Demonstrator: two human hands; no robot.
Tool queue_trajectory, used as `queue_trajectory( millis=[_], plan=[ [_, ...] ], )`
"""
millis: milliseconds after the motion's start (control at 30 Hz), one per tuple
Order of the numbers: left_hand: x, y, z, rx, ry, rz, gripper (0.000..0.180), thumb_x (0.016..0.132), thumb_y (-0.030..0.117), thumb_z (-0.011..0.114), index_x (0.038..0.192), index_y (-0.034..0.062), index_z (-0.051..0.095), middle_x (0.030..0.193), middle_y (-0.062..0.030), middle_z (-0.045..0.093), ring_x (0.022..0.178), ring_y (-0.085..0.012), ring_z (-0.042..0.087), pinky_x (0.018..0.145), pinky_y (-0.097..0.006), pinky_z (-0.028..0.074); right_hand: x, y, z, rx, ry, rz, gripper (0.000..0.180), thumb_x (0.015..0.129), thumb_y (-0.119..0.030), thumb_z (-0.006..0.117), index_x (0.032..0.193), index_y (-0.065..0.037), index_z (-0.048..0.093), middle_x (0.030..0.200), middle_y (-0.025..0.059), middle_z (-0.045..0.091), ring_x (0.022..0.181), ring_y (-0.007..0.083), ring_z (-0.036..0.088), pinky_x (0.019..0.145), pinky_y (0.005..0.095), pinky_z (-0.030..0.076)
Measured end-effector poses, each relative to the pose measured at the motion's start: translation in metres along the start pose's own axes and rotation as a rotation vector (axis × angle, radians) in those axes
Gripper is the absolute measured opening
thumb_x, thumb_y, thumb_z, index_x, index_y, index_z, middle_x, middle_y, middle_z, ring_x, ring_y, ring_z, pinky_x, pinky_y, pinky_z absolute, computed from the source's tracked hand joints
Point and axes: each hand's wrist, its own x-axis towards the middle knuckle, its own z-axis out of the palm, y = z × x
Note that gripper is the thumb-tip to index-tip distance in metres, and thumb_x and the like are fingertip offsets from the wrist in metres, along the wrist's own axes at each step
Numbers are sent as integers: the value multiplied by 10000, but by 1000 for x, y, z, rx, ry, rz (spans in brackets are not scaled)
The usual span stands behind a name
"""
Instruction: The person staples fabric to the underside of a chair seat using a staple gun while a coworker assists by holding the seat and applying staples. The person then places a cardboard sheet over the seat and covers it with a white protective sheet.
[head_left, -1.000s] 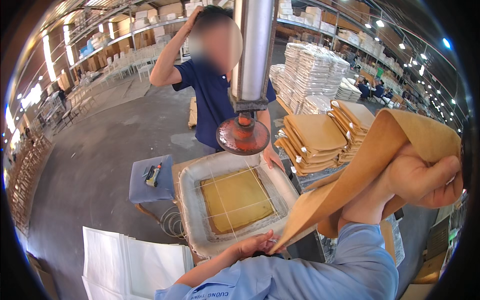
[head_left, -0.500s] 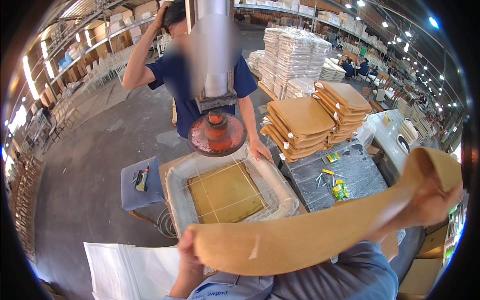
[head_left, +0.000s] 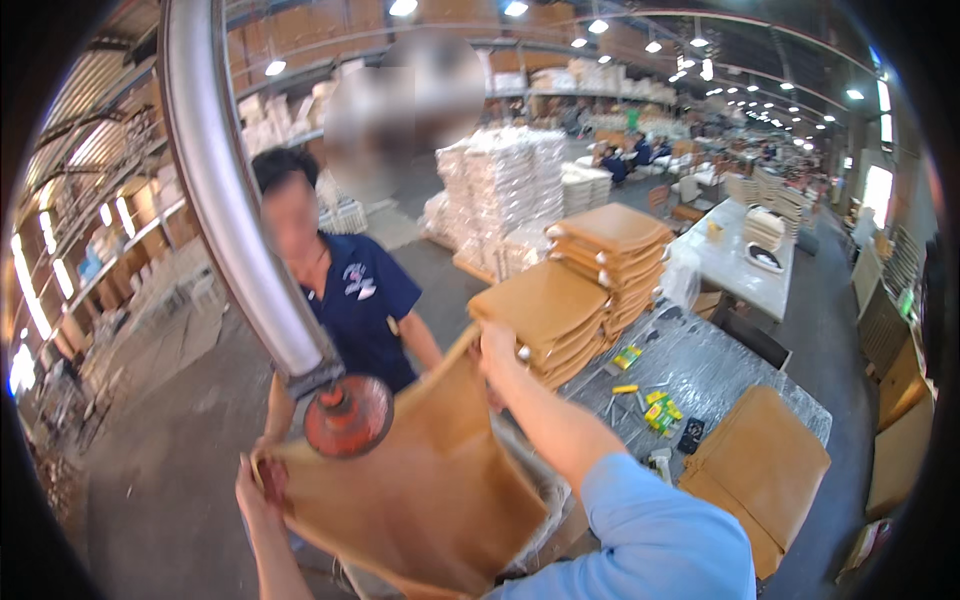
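A tan leather-like sheet (head_left: 430, 480) hangs stretched between my two hands, its middle sagging. My left hand (head_left: 258, 495) grips the left corner, fingers wrapped over the edge. At the far right corner, my right hand (head_left: 493, 350) pinches the edge, beside a stack of tan pads. Over the sheet's far part hangs a round reddish press disc (head_left: 348, 415) on a metal column (head_left: 245, 200). The white padded frame beneath is mostly hidden by the sheet. Across from me stands a co-worker in a dark blue shirt (head_left: 365, 285), arms reaching down toward the sheet's far edge.
To the right, a plastic-covered table (head_left: 735, 340) bears stacked tan pads (head_left: 540, 300), yellow-green packets (head_left: 662, 412) and more flat tan sheets (head_left: 765, 460). Wrapped white stacks (head_left: 510, 185) stand behind. A long white table (head_left: 745, 255) is farther right.
The sheet has swung from in front of my body forward over the frame and under the disc, opening out flat. The co-worker's raised arm has come down. My view has turned right.
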Motion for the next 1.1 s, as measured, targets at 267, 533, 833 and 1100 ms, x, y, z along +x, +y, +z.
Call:
queue_trajectory(
  millis=[267, 533, 833, 1100],
  plan=[
    [49, 155, 63, 339, 102, 345, 379, 1132, 471, 629, 1134, 96, 682, 1068, -92, 808, 951, -258, 783, 824, -401, 635, 13, -52, 136, 63, -306, 11, 43, 1012, -68, 611, 1038, -36, 627, 848, 112, 645, 588, 223, 588, 489, 373, 524],
    [47, 152, 56, 371, 110, 303, 339, 1132, 453, 632, 1002, 140, 631, 1016, -95, 815, 887, -270, 788, 790, -419, 637, 17, -65, 123, -111, -357, 36, 95, 1052, -92, 649, 1104, -13, 665, 936, 103, 700, 686, 210, 649, 596, 399, 616],
    [32, 102, 4, 409, 169, 121, 381, 1160, 420, 575, 1044, 69, 668, 904, -91, 793, 764, -244, 773, 707, -405, 639, 22, -10, 69, -240, -204, 135, 79, 1051, -108, 672, 1098, -45, 672, 953, 78, 690, 734, 200, 653, 651, 392, 630],
    [-55, 11, -63, 305, 156, -44, 384, 1168, 343, 522, 1199, -16, 657, 957, -133, 764, 768, -259, 752, 677, -414, 637, -19, 23, -74, -259, -247, 149, 123, 1041, -196, 702, 1113, -97, 717, 994, 52, 707, 848, 178, 675, 633, 370, 589]
  ],
)
